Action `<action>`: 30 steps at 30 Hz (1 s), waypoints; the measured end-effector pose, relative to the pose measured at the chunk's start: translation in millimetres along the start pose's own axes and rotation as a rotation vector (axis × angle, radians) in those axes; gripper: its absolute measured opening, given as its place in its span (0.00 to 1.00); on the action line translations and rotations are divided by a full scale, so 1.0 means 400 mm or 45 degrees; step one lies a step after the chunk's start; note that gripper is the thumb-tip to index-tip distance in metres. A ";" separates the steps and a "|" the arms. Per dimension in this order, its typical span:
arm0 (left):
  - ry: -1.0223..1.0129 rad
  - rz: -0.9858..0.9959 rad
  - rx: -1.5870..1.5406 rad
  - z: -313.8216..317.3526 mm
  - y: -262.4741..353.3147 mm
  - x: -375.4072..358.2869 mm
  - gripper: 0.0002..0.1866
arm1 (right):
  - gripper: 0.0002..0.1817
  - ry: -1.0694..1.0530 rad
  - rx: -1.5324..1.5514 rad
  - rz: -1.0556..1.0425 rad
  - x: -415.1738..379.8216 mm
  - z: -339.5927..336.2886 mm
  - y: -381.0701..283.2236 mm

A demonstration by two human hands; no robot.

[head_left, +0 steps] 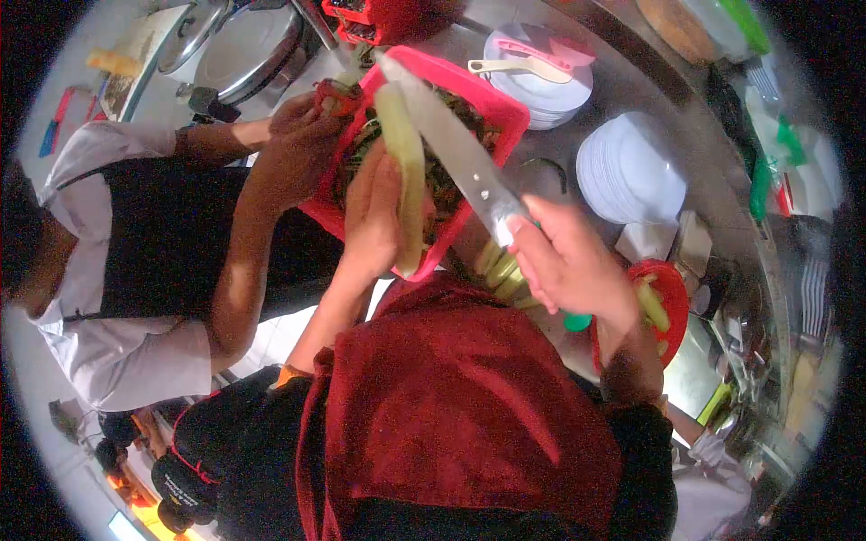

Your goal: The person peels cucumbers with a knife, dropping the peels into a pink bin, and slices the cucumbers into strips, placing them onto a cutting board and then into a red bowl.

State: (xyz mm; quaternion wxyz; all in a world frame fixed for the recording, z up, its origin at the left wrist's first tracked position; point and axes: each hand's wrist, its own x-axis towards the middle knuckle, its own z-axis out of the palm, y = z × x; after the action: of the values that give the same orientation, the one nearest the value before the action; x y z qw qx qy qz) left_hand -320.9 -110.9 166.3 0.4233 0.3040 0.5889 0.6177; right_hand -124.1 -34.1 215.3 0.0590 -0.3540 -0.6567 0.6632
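Observation:
Over a pink-red basket (505,106) filled with peelings, my left hand (373,203) holds a long pale green vegetable (404,171), tilted nearly upright. My right hand (566,257) grips the handle of a large knife (456,144). The wide blade reaches up and left across the basket, its tip near the vegetable's upper end. More pale green vegetables (501,270) lie just left of my right hand. Below my right wrist, a red bowl (675,329) holds green pieces.
A co-worker's hands (302,135) hold a small reddish item at the basket's left edge. White plates (631,169) are stacked at right, another plate stack (541,95) with utensils behind. A lidded metal pot (248,54) stands upper left. Forks (815,288) lie far right.

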 end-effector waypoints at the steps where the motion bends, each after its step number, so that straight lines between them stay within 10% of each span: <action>1: 0.000 0.004 0.000 0.002 0.009 0.002 0.23 | 0.12 0.003 -0.081 -0.087 0.003 0.005 0.010; 30: 0.435 0.303 0.224 0.037 0.013 0.064 0.22 | 0.11 0.270 -0.352 -0.409 0.004 0.124 0.098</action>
State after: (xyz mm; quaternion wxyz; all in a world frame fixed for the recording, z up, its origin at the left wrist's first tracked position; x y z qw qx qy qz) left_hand -320.6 -81.3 170.1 0.2135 0.2979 0.6636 0.6521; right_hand -137.1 -79.5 173.4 0.1834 -0.3175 -0.7794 0.5080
